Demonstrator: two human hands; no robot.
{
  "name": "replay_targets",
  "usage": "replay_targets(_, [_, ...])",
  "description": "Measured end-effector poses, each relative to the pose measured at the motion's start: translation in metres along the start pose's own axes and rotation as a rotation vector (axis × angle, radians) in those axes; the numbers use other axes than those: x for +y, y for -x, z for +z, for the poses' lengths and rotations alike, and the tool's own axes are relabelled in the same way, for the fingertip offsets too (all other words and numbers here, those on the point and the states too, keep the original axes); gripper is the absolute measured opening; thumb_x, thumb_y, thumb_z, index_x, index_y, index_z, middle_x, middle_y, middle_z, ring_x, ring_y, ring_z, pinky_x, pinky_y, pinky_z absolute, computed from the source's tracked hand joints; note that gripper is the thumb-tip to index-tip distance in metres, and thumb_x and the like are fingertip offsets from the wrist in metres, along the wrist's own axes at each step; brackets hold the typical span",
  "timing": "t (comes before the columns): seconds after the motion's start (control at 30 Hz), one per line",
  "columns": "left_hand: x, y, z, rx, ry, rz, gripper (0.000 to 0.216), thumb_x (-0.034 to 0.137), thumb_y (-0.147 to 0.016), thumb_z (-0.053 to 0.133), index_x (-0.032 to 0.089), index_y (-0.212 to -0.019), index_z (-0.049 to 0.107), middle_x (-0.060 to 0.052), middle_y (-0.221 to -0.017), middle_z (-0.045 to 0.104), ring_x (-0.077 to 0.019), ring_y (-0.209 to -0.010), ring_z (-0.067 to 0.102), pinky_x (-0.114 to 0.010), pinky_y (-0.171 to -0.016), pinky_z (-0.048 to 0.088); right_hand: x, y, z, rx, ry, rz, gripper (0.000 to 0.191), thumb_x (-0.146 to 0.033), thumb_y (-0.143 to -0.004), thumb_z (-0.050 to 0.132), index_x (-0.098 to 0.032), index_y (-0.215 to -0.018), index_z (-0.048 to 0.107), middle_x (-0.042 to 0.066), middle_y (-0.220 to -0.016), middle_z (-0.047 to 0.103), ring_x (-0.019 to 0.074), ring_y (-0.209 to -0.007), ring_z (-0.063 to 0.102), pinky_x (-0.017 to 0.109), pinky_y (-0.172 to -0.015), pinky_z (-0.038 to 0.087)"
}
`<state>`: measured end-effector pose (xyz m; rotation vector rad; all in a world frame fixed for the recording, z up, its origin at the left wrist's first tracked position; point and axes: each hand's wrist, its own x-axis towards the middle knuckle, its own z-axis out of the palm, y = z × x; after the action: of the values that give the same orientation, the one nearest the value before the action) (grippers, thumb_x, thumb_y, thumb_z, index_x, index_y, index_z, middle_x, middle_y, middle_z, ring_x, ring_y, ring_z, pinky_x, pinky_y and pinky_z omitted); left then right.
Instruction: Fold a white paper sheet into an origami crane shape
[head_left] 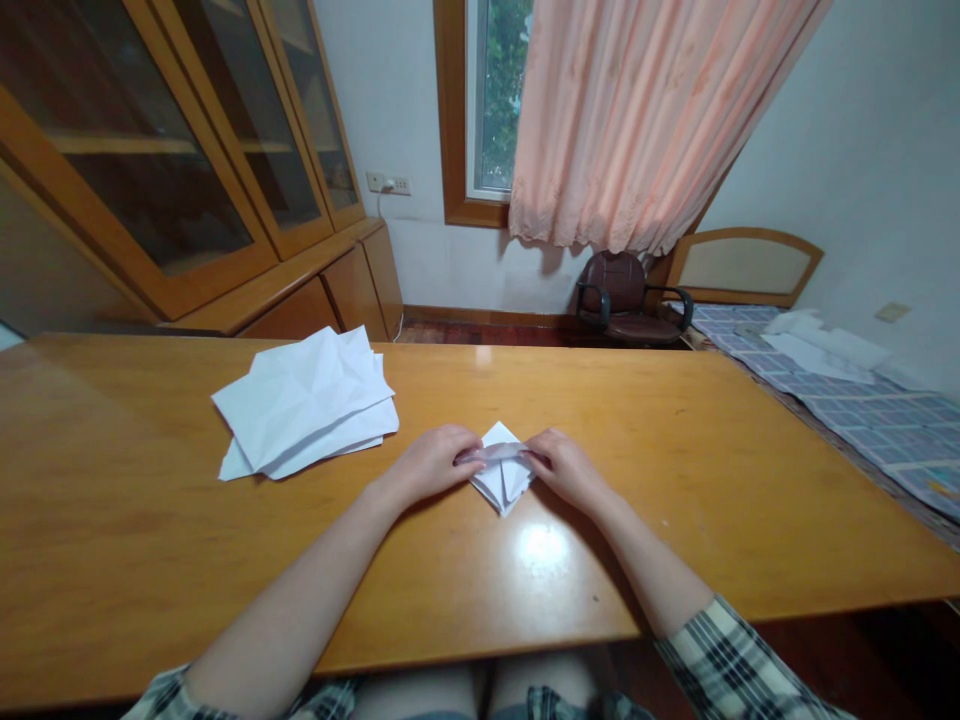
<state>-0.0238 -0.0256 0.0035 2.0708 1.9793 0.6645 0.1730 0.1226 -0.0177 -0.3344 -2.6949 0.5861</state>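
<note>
A small white folded paper lies on the wooden table in front of me, diamond-shaped with one corner toward me. A flap of it is raised in a band across its middle. At the left corner, my left hand pinches the paper between thumb and fingers. My right hand is closed on the opposite corner in the same way. Both hands rest low over the tabletop, and their fingertips partly hide the side corners of the paper.
A stack of creased white sheets lies on the table to the left. Beyond the table stand a glass-door cabinet, a dark red armchair and, to the right, a bed with papers on it. A pink curtain hangs by the window.
</note>
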Motion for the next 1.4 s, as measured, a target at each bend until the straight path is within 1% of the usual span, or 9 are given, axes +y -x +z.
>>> replay_targets(0.17, [-0.003,-0.005,0.008,0.01,-0.009,-0.003,0.02,0.031,-0.085,0.053,0.017,-0.072,0.059,-0.004,-0.075,0.058,-0.0186,-0.075,0.053,-0.027,-0.067,0.037,0.004,-0.004,0.005,0.036,-0.011,0.107,0.017,-0.022,-0.089,0.051,-0.018,-0.077,0.061,0.005,-0.072,0.062,0.017,-0.071,0.053,0.027,-0.067,0.038])
replay_targets(0.33, [-0.011,-0.009,0.016,0.062,0.084,-0.123,0.033,0.04,-0.088,0.048,0.016,-0.069,0.059,-0.004,-0.071,0.055,-0.0173,-0.069,0.052,-0.026,-0.062,0.035,0.01,-0.009,0.015,0.08,-0.001,0.2,0.02,-0.023,-0.089,0.051,-0.018,-0.07,0.055,0.003,-0.071,0.057,0.0162,-0.07,0.051,0.026,-0.066,0.037])
replay_targets(0.5, [-0.015,-0.009,0.017,0.043,0.15,-0.194,0.022,0.035,-0.08,0.058,0.016,-0.067,0.056,-0.001,-0.069,0.053,-0.0166,-0.067,0.05,-0.025,-0.06,0.034,0.008,-0.011,0.017,0.077,0.015,0.255,0.023,-0.025,-0.089,0.052,-0.018,-0.067,0.053,0.002,-0.07,0.054,0.0159,-0.071,0.05,0.025,-0.066,0.036])
replay_targets(0.67, [-0.018,-0.005,0.007,-0.018,0.233,-0.137,0.009,0.025,-0.075,0.061,0.018,-0.075,0.055,0.0,-0.076,0.055,-0.0163,-0.073,0.052,-0.024,-0.064,0.038,0.009,-0.006,0.008,0.021,-0.001,0.229,0.021,-0.026,-0.085,0.058,-0.017,-0.066,0.055,0.002,-0.071,0.053,0.016,-0.072,0.048,0.026,-0.066,0.035])
replay_targets(0.77, [-0.02,-0.002,0.0,-0.077,0.204,-0.07,0.004,0.022,-0.076,0.059,0.018,-0.077,0.059,-0.001,-0.079,0.056,-0.0167,-0.077,0.053,-0.025,-0.068,0.039,0.011,-0.003,0.002,0.005,-0.07,0.221,0.008,-0.018,-0.08,0.062,-0.017,-0.072,0.061,0.002,-0.073,0.055,0.0155,-0.072,0.049,0.026,-0.067,0.036])
replay_targets(0.83, [-0.021,-0.001,-0.003,-0.104,0.181,-0.057,0.005,0.021,-0.076,0.058,0.018,-0.078,0.061,-0.002,-0.081,0.058,-0.017,-0.079,0.054,-0.025,-0.07,0.04,0.013,-0.002,-0.001,-0.012,-0.112,0.213,0.006,-0.011,-0.077,0.062,-0.017,-0.075,0.063,0.002,-0.073,0.056,0.0151,-0.073,0.05,0.026,-0.068,0.037])
replay_targets(1.03, [-0.027,0.0,-0.007,-0.13,0.155,-0.057,0.007,0.025,-0.077,0.061,0.018,-0.076,0.063,-0.002,-0.08,0.06,-0.0173,-0.08,0.054,-0.026,-0.071,0.04,0.02,0.002,-0.007,-0.055,-0.198,0.18,0.006,-0.013,-0.076,0.064,-0.017,-0.071,0.063,0.002,-0.075,0.057,0.0142,-0.072,0.051,0.025,-0.067,0.039])
replay_targets(1.23, [-0.029,0.0,-0.006,-0.13,0.119,-0.038,0.016,0.032,-0.079,0.061,0.018,-0.072,0.058,-0.002,-0.078,0.057,-0.0171,-0.077,0.052,-0.026,-0.067,0.038,0.021,0.005,-0.012,-0.093,-0.178,0.116,0.007,-0.016,-0.078,0.064,-0.017,-0.072,0.062,0.002,-0.078,0.058,0.0151,-0.076,0.052,0.026,-0.071,0.039])
replay_targets(1.4, [-0.034,0.001,-0.005,-0.149,0.122,-0.01,0.016,0.034,-0.081,0.06,0.019,-0.077,0.057,-0.001,-0.08,0.057,-0.0171,-0.078,0.051,-0.026,-0.066,0.037,0.022,0.006,-0.014,-0.099,-0.174,0.078,0.01,-0.018,-0.079,0.064,-0.018,-0.071,0.058,0.001,-0.076,0.058,0.0152,-0.075,0.051,0.027,-0.071,0.038])
